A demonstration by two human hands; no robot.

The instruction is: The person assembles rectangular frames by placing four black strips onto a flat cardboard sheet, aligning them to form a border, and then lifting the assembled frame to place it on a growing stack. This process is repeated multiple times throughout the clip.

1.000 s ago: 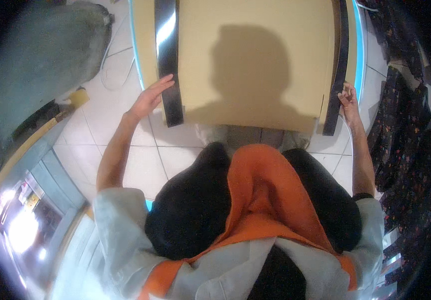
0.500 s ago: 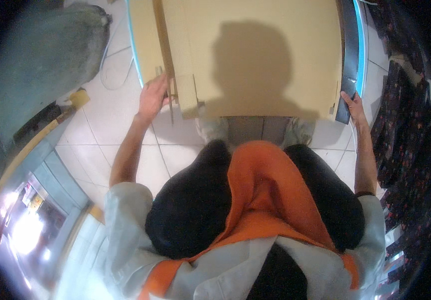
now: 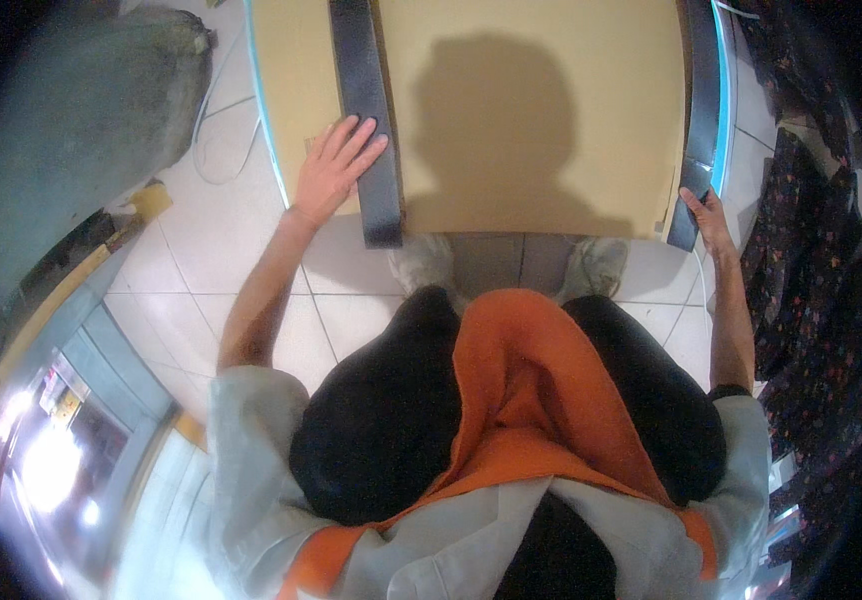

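A large tan cardboard sheet [image 3: 521, 150] lies before my knees. Two long dark strips run along it: the left dark strip [image 3: 369, 150] lies flat, its near end sticking out past the sheet's edge, and the right dark strip [image 3: 698, 100] follows the right side. My left hand [image 3: 331, 172] is open, palm down on the sheet's left part, its fingers spread and the fingertips touching the left strip. At the near right corner my right hand [image 3: 709, 215] grips the end of the right strip, thumb on top. Its other fingers are partly hidden.
Light blue edging [image 3: 722, 120] shows along the cardboard's sides, over a tiled floor [image 3: 201, 240]. A worn grey-green panel [image 3: 91, 110] stands at left, with a yellow-edged frame below it. Dark patterned cloth [image 3: 816, 260] hangs at right. A thin white cord [image 3: 221, 180] curls on the floor.
The left strip, seen as a narrow brown edge before, now lies with its wide dark face up. My left hand has opened and moved slightly right and forward. My right hand stays put.
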